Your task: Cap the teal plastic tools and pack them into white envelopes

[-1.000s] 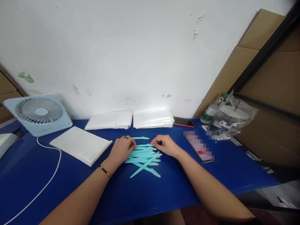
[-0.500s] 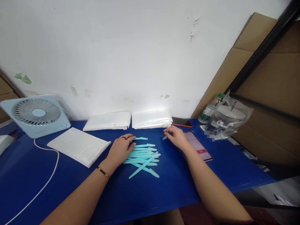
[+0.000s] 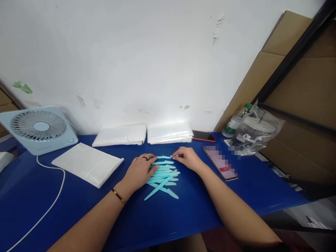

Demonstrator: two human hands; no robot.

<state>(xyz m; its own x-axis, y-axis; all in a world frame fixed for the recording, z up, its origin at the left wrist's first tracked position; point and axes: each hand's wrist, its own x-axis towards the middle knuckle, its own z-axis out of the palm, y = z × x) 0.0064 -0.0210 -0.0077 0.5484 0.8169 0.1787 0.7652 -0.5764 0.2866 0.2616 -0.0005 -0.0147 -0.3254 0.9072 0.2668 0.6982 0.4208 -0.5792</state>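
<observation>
With the left hand (image 3: 140,171) flat on the loose pile of teal sticks (image 3: 162,175) mid-counter (image 3: 183,213) and the right hand (image 3: 186,158) pinching a small pale piece at the pile's 1 o'clock, a nudge could scatter them.

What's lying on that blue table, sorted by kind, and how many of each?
White packet stacks: 3
Phones: 2
Desk fan: 1
Plastic bottle: 1
Clear bag: 1
Turquoise sticks: one overlapping pile, too tangled to count, between left hand and right hand
Total: 8, plus the pile
</observation>
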